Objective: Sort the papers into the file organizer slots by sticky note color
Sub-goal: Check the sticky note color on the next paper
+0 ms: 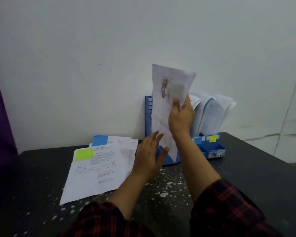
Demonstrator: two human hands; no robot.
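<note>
right hand (pixel 180 117) grips sheet (pixel 169 100) — white, creased, upright.

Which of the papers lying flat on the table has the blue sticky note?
The rear sheet, partly tucked under the others, carries the blue sticky note; the front sheet on top has a yellow-green sticky note.

I see a white sheet (pixel 162 106) with a small orange-brown print above my right hand's (pixel 180 118) grip, a blue organizer (pixel 169 159) below it bearing a yellow note (pixel 212 139), lime (pixel 84 154) and blue (pixel 99 140) notes on white papers (pixel 99 175) leftward, red-black plaid sleeves (pixel 229 207), and a black white-speckled table (pixel 178 190).
</note>
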